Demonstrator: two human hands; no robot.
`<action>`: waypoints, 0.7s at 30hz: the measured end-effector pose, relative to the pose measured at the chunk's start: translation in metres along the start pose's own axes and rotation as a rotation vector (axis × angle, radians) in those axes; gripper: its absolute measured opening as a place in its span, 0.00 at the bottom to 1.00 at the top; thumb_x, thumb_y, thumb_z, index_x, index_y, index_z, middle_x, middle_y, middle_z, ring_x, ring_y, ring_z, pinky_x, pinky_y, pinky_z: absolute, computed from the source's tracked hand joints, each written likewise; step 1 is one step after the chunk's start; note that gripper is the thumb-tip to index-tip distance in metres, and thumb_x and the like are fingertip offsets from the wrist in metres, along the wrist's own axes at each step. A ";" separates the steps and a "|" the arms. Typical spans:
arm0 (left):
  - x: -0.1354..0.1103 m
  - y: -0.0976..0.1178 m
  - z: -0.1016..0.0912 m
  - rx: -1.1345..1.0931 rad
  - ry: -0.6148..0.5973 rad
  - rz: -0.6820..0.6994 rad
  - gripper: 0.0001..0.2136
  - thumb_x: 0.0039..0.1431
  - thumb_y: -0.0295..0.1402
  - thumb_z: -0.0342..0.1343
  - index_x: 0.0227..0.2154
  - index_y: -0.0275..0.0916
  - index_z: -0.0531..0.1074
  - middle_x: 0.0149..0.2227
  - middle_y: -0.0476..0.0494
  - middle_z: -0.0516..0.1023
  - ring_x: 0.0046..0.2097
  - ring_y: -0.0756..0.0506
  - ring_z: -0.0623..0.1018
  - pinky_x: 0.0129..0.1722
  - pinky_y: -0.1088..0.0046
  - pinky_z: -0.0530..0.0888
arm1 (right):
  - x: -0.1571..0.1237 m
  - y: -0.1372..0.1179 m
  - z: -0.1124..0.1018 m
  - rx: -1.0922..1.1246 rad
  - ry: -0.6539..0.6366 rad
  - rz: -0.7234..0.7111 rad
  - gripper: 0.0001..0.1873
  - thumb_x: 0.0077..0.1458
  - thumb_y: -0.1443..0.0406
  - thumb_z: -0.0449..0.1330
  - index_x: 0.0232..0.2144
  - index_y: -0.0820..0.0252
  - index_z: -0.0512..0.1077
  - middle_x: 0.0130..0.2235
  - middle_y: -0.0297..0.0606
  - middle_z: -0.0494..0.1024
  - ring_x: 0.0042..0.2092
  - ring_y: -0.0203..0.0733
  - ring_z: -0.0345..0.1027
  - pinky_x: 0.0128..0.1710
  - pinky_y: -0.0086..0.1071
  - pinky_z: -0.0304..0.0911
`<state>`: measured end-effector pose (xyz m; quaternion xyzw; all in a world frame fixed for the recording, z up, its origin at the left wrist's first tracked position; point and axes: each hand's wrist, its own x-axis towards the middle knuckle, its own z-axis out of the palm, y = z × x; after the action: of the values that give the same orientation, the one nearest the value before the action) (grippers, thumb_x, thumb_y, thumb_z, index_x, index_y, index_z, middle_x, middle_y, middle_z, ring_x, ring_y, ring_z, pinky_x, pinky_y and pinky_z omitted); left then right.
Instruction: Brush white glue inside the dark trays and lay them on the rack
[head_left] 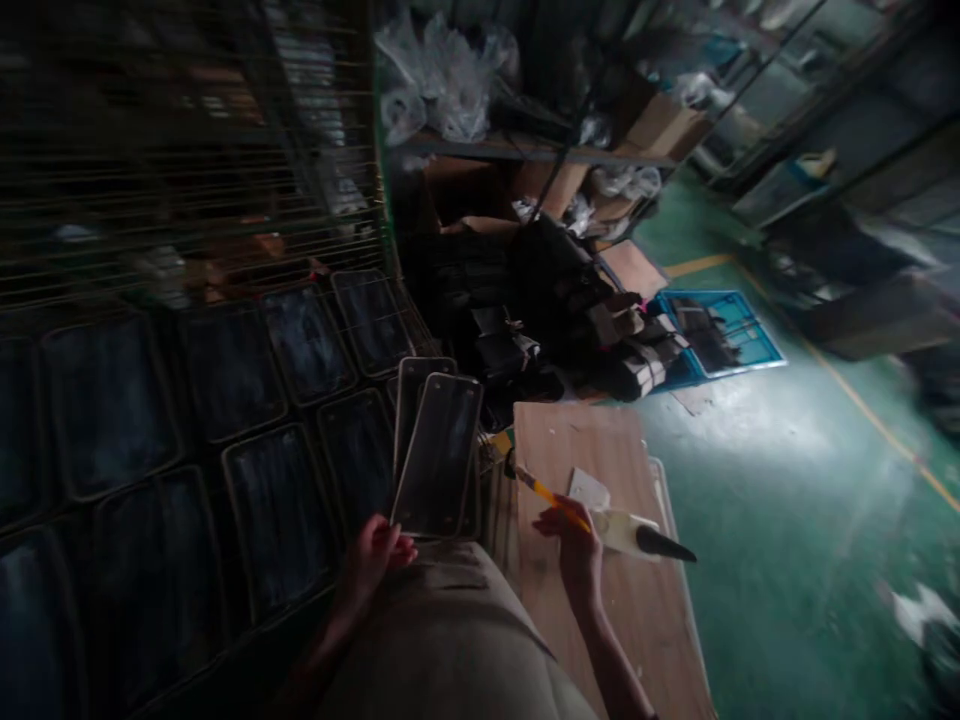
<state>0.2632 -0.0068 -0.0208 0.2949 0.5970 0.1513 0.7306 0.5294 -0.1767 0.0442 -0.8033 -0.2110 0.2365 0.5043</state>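
Observation:
My right hand (pixel 576 548) is closed round the yellow handle of a small brush (pixel 551 495), whose dark bristle end points up and left over the edge of a wooden board (pixel 577 430). My left hand (pixel 375 550) has its fingers curled at the lower left corner of a dark rectangular panel (pixel 440 455) with rounded corners and a pale rim. That panel overlaps another dark panel (pixel 409 395) beneath it. On the board, beside my right hand, lie a whitish bottle (pixel 624 532) with a long black tip and a small pale flat piece (pixel 589 488).
Rows of similar dark panels (pixel 274 515) fill the left side below a wire mesh (pixel 300 190). Black bundles (pixel 499 340) are piled ahead, near a blue crate (pixel 757 330). Behind them is a shelf (pixel 540 152) with plastic bags (pixel 450 80). Green floor (pixel 810 520) extends right.

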 end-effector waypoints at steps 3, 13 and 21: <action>0.004 -0.001 -0.002 0.019 -0.015 -0.036 0.30 0.32 0.49 0.74 0.32 0.43 0.61 0.23 0.46 0.82 0.26 0.39 0.84 0.25 0.67 0.82 | -0.001 0.064 -0.064 0.009 0.355 0.176 0.29 0.58 0.43 0.61 0.45 0.62 0.72 0.31 0.39 0.80 0.30 0.47 0.79 0.28 0.35 0.74; 0.002 0.005 0.000 0.183 0.109 -0.093 0.28 0.31 0.40 0.77 0.31 0.42 0.65 0.25 0.45 0.83 0.30 0.38 0.85 0.30 0.66 0.84 | 0.017 0.212 -0.146 -0.041 0.610 0.362 0.31 0.54 0.40 0.58 0.42 0.62 0.70 0.29 0.38 0.79 0.28 0.47 0.78 0.26 0.35 0.72; -0.007 0.016 0.015 0.273 0.178 -0.094 0.26 0.30 0.37 0.77 0.30 0.40 0.67 0.26 0.45 0.83 0.30 0.38 0.85 0.30 0.67 0.84 | 0.041 0.277 -0.145 -0.069 0.528 0.396 0.25 0.48 0.49 0.55 0.43 0.60 0.69 0.34 0.41 0.79 0.30 0.44 0.76 0.26 0.32 0.68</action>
<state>0.2776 -0.0018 -0.0035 0.3486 0.6874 0.0602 0.6343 0.6754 -0.3675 -0.1600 -0.8790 0.0794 0.1064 0.4580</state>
